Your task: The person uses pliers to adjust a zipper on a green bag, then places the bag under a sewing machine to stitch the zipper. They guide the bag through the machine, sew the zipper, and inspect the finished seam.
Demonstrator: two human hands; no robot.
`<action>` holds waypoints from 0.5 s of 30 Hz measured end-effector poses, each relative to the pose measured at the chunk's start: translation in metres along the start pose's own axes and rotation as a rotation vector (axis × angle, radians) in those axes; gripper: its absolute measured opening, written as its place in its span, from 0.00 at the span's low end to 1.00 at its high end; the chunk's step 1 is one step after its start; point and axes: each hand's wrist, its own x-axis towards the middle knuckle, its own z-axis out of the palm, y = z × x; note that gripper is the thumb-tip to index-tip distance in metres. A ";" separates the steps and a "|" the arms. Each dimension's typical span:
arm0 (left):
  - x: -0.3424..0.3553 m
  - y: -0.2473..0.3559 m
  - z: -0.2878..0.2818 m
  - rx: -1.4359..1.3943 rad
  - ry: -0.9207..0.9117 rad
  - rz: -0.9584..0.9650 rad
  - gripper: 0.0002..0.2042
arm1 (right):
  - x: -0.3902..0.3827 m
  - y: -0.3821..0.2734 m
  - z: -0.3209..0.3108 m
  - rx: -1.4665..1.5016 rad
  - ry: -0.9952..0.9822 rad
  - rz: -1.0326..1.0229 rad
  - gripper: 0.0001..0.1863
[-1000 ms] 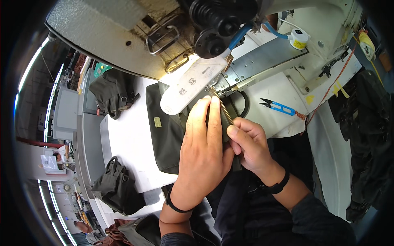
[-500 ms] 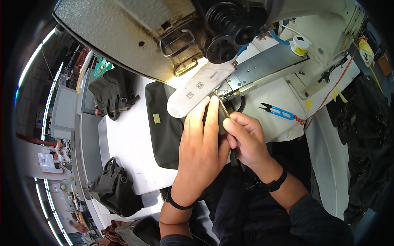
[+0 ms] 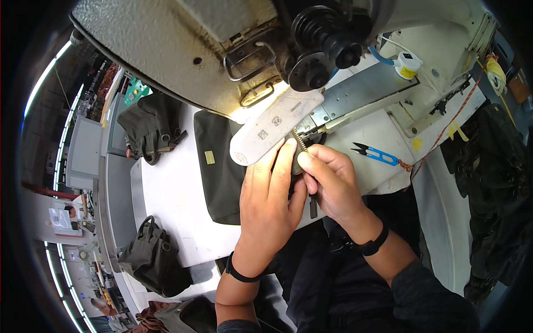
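Observation:
My left hand point(image 3: 266, 205) lies with fingers stretched over dark olive fabric, fingertips at a brass-toothed zipper point(image 3: 300, 139), just beside the white plastic plate point(image 3: 250, 147) under the sewing machine head point(image 3: 177, 44). My right hand point(image 3: 330, 186) pinches the zipper tape between thumb and forefinger, right of my left hand. The zipper's upper end meets the metal machine bed point(image 3: 355, 91). An olive bag piece point(image 3: 214, 194) with a small light label spreads on the white table point(image 3: 164, 197) to the left. Fabric under my left palm is largely hidden.
Blue thread snips point(image 3: 380, 156) lie on the right. Olive bags sit at the upper left point(image 3: 139, 125) and lower left point(image 3: 152, 255). Dark bags point(image 3: 486, 183) hang at the right. Co-workers point(image 3: 78, 205) show small at far left. A white sensor point(image 3: 407, 65) sits on the machine.
My right hand has moved up and left along the zipper, closer to the machine bed, leaving less zipper showing. My left hand has shifted slightly; the machine sits a little differently in view.

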 end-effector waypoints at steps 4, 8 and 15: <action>0.003 -0.003 0.001 -0.006 -0.012 -0.012 0.30 | 0.006 -0.001 0.000 0.007 -0.001 -0.026 0.12; 0.002 -0.008 0.004 0.003 0.028 0.000 0.26 | 0.009 -0.003 0.004 0.002 0.028 -0.009 0.12; 0.001 -0.014 0.006 -0.093 0.067 -0.013 0.25 | 0.012 -0.007 0.012 -0.078 0.107 -0.031 0.13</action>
